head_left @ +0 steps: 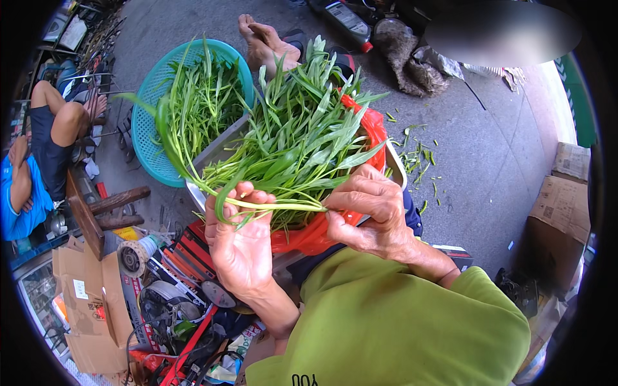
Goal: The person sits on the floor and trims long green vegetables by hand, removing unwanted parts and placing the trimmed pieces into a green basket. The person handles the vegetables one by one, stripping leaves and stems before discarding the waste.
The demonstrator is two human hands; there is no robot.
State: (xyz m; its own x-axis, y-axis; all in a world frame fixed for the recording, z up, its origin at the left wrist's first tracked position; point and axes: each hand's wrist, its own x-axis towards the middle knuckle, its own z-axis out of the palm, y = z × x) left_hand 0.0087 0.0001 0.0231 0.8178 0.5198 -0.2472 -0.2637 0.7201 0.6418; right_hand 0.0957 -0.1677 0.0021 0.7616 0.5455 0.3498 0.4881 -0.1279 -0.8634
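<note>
Between my two hands stretches a stem of water spinach, its long leaves trailing off to the upper left. My left hand is palm up, thumb and fingers curled round the stem. The cut end is pinched in the fingertips of my right hand. Just beyond my hands, a big heap of leafy water spinach lies on a red plastic bag in a pale metal tray. Farther left, a turquoise basket holds more of the greens.
Stem bits are scattered on the grey floor right of the tray. Cardboard boxes stand at the far right. Tools, cable reels and an opened carton crowd the lower left. Another person in blue sits at the left; a wooden stool is nearby.
</note>
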